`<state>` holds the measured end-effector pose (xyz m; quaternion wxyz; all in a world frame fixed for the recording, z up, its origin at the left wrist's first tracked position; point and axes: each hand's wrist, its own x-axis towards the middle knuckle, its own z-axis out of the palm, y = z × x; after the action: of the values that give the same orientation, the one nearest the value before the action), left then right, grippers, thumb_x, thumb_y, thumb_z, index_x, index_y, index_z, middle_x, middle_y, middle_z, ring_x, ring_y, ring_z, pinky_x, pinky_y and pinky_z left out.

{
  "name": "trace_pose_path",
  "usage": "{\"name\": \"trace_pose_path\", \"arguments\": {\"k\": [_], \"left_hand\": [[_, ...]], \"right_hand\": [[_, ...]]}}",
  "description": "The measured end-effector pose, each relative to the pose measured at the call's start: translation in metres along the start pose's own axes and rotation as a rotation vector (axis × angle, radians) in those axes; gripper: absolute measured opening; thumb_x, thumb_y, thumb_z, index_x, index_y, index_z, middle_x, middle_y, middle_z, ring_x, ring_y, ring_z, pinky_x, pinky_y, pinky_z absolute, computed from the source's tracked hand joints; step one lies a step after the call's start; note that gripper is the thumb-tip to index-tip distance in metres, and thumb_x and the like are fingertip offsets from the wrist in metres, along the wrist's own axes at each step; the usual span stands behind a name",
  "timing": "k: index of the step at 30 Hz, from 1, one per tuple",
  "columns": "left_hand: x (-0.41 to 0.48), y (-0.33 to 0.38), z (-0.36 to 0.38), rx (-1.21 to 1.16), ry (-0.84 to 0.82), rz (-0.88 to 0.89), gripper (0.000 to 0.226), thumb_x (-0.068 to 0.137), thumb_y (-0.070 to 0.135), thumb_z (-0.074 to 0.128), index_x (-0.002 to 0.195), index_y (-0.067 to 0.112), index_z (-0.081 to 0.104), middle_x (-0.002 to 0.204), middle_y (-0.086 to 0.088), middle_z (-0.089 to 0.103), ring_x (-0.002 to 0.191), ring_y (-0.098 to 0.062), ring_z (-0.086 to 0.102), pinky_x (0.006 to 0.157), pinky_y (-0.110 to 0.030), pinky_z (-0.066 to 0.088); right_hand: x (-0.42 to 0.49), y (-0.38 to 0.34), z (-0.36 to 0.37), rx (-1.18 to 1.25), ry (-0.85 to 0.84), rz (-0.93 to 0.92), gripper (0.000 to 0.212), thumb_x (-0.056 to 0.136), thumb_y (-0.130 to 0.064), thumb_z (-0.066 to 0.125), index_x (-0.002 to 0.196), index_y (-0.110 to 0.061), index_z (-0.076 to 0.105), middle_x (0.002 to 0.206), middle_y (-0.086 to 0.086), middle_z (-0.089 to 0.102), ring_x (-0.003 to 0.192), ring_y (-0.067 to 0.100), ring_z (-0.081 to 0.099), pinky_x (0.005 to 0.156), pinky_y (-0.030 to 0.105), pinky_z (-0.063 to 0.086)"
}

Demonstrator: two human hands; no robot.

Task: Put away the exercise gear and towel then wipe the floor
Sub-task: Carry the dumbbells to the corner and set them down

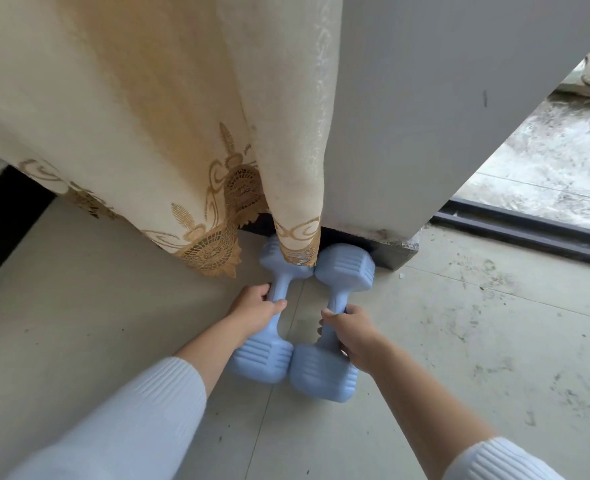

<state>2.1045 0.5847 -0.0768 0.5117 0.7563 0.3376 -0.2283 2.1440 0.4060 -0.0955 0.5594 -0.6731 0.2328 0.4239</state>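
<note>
The left dumbbell (263, 358) is gripped at its middle by the left hand (256, 307), the right dumbbell (321, 374) by the right hand (353, 336), fingers curled round. Both are pointed at 12 o'clock.

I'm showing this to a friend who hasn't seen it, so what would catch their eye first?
Two pale blue dumbbells lie side by side on the tiled floor at centre: the left hand grips the left dumbbell by its handle, the right hand the right dumbbell. Behind them a cream curtain with a gold lace hem drapes over the left one's far end, beside a grey wall.
</note>
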Motion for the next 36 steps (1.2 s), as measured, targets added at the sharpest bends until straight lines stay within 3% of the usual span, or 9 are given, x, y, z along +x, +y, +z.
{"name": "trace_pose_path", "arguments": {"k": [3, 6, 10, 14, 16, 23, 27, 32, 36], "left_hand": [[-0.001, -0.002, 0.000, 0.095, -0.024, 0.029, 0.034, 0.092, 0.027, 0.058, 0.125, 0.017, 0.057, 0.120, -0.004, 0.064, 0.112, -0.023, 0.060, 0.097, -0.038, 0.047], [-0.005, 0.003, 0.001, 0.228, -0.026, 0.007, 0.061, 0.096, 0.034, 0.050, 0.150, 0.015, 0.027, 0.149, -0.004, 0.040, 0.134, -0.025, 0.041, 0.109, -0.035, 0.035], [-0.025, 0.008, 0.001, 0.381, 0.005, 0.006, 0.061, 0.099, 0.035, 0.040, 0.153, 0.020, 0.015, 0.154, -0.005, 0.032, 0.138, -0.027, 0.035, 0.109, -0.033, 0.031], [-0.087, 0.027, -0.012, 0.403, 0.059, 0.018, 0.057, 0.098, 0.031, 0.042, 0.151, 0.020, 0.025, 0.151, -0.006, 0.038, 0.135, -0.026, 0.040, 0.107, -0.033, 0.035], [-0.137, 0.049, -0.030, 0.374, 0.082, 0.021, 0.054, 0.097, 0.029, 0.043, 0.149, 0.019, 0.031, 0.148, -0.008, 0.043, 0.132, -0.026, 0.044, 0.105, -0.033, 0.038], [-0.340, 0.147, -0.113, 0.258, 0.277, -0.016, 0.045, 0.096, 0.027, 0.045, 0.141, 0.021, 0.044, 0.140, -0.007, 0.051, 0.127, -0.026, 0.048, 0.100, -0.032, 0.039], [-0.478, 0.182, -0.139, 0.236, 0.401, -0.042, 0.042, 0.095, 0.023, 0.043, 0.137, 0.019, 0.047, 0.137, -0.008, 0.054, 0.124, -0.027, 0.050, 0.098, -0.034, 0.041], [-0.653, 0.184, -0.122, 0.241, 0.576, -0.091, 0.044, 0.097, 0.021, 0.039, 0.140, 0.017, 0.043, 0.133, -0.008, 0.052, 0.123, -0.025, 0.046, 0.096, -0.038, 0.042], [-0.780, 0.167, -0.081, 0.166, 0.758, -0.207, 0.043, 0.096, 0.021, 0.038, 0.139, 0.017, 0.043, 0.133, -0.006, 0.051, 0.123, -0.024, 0.044, 0.093, -0.038, 0.044]], "right_hand": [[-0.002, -0.005, -0.003, -0.228, 0.018, -0.022, 0.025, 0.092, -0.027, 0.056, 0.107, -0.008, 0.054, 0.095, 0.011, 0.062, 0.075, 0.021, 0.056, 0.063, 0.029, 0.043], [-0.005, -0.009, -0.005, -0.393, 0.029, -0.034, 0.031, 0.092, -0.034, 0.056, 0.110, -0.009, 0.054, 0.097, 0.008, 0.060, 0.072, 0.017, 0.052, 0.059, 0.026, 0.042], [-0.021, -0.015, -0.007, -0.434, 0.071, -0.099, 0.035, 0.087, -0.032, 0.064, 0.108, -0.007, 0.053, 0.091, 0.005, 0.058, 0.075, 0.017, 0.055, 0.063, 0.028, 0.044], [-0.085, -0.033, -0.007, -0.570, 0.119, -0.157, 0.051, 0.088, -0.030, 0.063, 0.130, -0.006, 0.046, 0.121, 0.010, 0.056, 0.106, 0.025, 0.058, 0.083, 0.031, 0.044], [-0.141, -0.056, -0.002, -0.600, 0.119, -0.186, 0.054, 0.089, -0.030, 0.062, 0.135, -0.007, 0.044, 0.130, 0.011, 0.054, 0.112, 0.025, 0.056, 0.085, 0.032, 0.046], [-0.366, -0.149, 0.023, -0.856, 0.045, -0.325, 0.043, 0.090, -0.027, 0.059, 0.128, -0.009, 0.052, 0.123, 0.008, 0.059, 0.109, 0.024, 0.057, 0.083, 0.030, 0.046], [-0.494, -0.175, 0.032, -0.958, -0.031, -0.433, 0.031, 0.087, -0.023, 0.056, 0.115, -0.008, 0.054, 0.107, 0.008, 0.061, 0.093, 0.026, 0.058, 0.071, 0.031, 0.046], [-0.628, -0.166, 0.025, -1.136, -0.181, -0.630, 0.034, 0.086, -0.029, 0.058, 0.113, -0.009, 0.053, 0.109, 0.009, 0.060, 0.096, 0.030, 0.060, 0.076, 0.038, 0.051], [-0.724, -0.140, 0.012, -1.314, -0.335, -0.812, 0.040, 0.088, -0.030, 0.058, 0.122, -0.012, 0.051, 0.118, 0.006, 0.056, 0.109, 0.027, 0.055, 0.082, 0.031, 0.043]]}}
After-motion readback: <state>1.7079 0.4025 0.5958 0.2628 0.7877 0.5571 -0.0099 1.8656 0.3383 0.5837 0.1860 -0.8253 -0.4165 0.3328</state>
